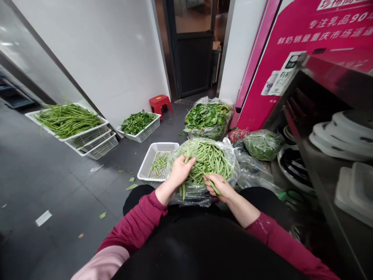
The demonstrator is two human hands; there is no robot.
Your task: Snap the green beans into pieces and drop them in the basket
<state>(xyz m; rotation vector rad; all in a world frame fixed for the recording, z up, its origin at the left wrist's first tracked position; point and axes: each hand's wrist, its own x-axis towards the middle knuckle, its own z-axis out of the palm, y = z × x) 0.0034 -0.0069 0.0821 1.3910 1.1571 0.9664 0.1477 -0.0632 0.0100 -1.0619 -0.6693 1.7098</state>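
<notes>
A clear plastic bag (234, 171) full of green beans (214, 157) sits open between my knees. Over its left side, my left hand (181, 170) is closed around several green beans, whose ends stick out above and below the fist. My right hand (219, 186) is over the front right of the bag, fingers pinched on a green bean (214, 187). Just left of the bag, a white perforated basket (145, 165) holds a small heap of thin green bean pieces (159, 163).
Stacked white baskets (99, 146) bear long beans (68, 119) at left. Behind are a basket of leafy greens (139, 121), a red stool (161, 104) and a bag of leaves (208, 116). A metal shelf (323, 171) with lids stands close on my right. Scraps litter the floor.
</notes>
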